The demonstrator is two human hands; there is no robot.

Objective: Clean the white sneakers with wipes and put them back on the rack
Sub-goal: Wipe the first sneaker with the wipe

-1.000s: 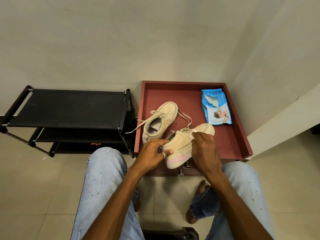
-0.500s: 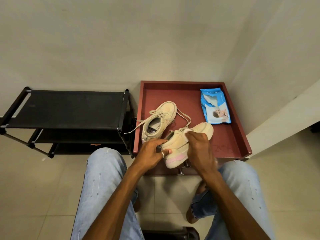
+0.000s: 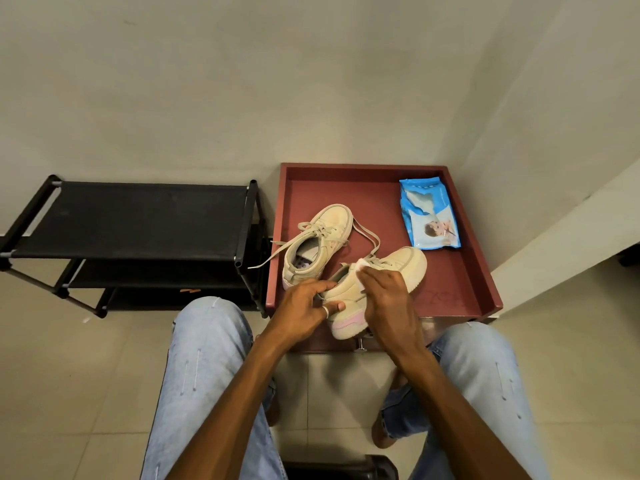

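Two cream-white sneakers rest on a dark red tray table [image 3: 460, 292]. The near sneaker [image 3: 405, 268] lies toe pointing right and away, its pink-trimmed heel over the front edge. My left hand [image 3: 304, 310] grips its heel and collar. My right hand [image 3: 388, 296] presses a white wipe [image 3: 362, 264] against its upper by the laces; most of the wipe is hidden under my fingers. The other sneaker [image 3: 320, 247] stands behind and to the left, laces trailing over the tray's left rim. A blue wipes pack [image 3: 429, 216] lies at the back right.
A black shoe rack [image 3: 138, 220] with fabric shelves stands left of the tray table, against the wall. My knees in light jeans sit on both sides below the tray. A wall corner and white ledge close in the right side. The floor is pale tile.
My right hand has slid the wipe leftward along the near sneaker's upper, from by the toe toward the laces and tongue. My left hand keeps its hold on the heel.
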